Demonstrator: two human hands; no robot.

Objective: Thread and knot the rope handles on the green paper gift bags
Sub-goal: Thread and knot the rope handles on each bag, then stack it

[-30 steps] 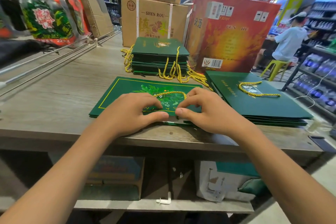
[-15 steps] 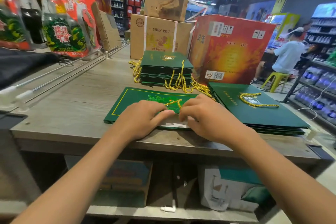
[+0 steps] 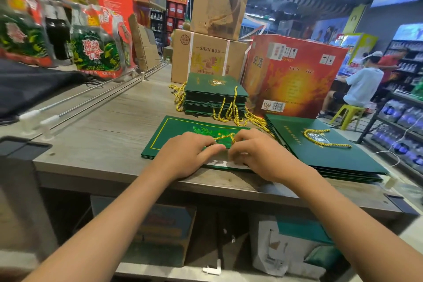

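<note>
Both hands down on a flat green bag [image 3: 174, 135] at the near edge of the wooden counter [image 3: 103, 135]. Left hand [image 3: 185, 155] with fingers curled, thumb stretched toward the right one, fingertips at a gold rope [image 3: 225, 137] that loops over the bag's printed face; whether actually pinching the rope, cannot tell. Right hand [image 3: 258, 153] likewise curled, fingertips bunched at the rope's right end just beside the left thumb, apparently pinching it, though the contact itself is hidden and blurred. Rope lying between and just beyond the two sets of fingertips, on the upper part of the bag. White inner lip of the bag showing under the hands at the near edge. To the right, touching or nearly touching, a second pile of green bags [image 3: 332, 151] with a gold handle [image 3: 320, 137] resting on top. Farther back, a taller stack of bags [image 3: 215, 96] with gold ropes hanging off its sides. Behind that, a brown carton [image 3: 206, 57] and a red carton [image 3: 295, 75]. Far right, a seated person [image 3: 359, 84] on a yellow stool [image 3: 348, 112].
</note>
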